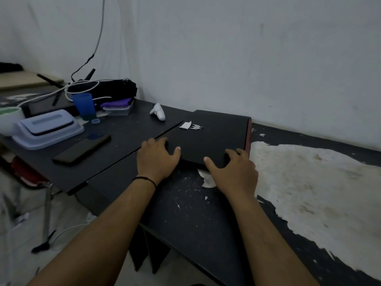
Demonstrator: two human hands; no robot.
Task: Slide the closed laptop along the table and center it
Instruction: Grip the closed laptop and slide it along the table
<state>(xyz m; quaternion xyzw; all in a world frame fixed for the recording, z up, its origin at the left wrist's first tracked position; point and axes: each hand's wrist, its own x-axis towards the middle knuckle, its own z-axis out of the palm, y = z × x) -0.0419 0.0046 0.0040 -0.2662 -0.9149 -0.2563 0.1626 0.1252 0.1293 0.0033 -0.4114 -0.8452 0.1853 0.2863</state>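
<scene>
Closed laptop (208, 137): matte black, white lid logo, red edge. Left hand (157, 159), right hand (232, 172) clamped on near edge.

2 forearms reach into the head view from the bottom edge, both bare — no sleeves, no gloves, no watch. The left hand (157, 159) carries 1 thin black band at the wrist, a plain cord-like loop that sits snug just below the palm. The right hand (233, 172) wears nothing at all — no ring shows on any visible finger, and the wrist is unadorned. Fingernails on both look short and unpainted. Fine hair shows faintly along the forearms; nothing more of the person is in view.
</scene>
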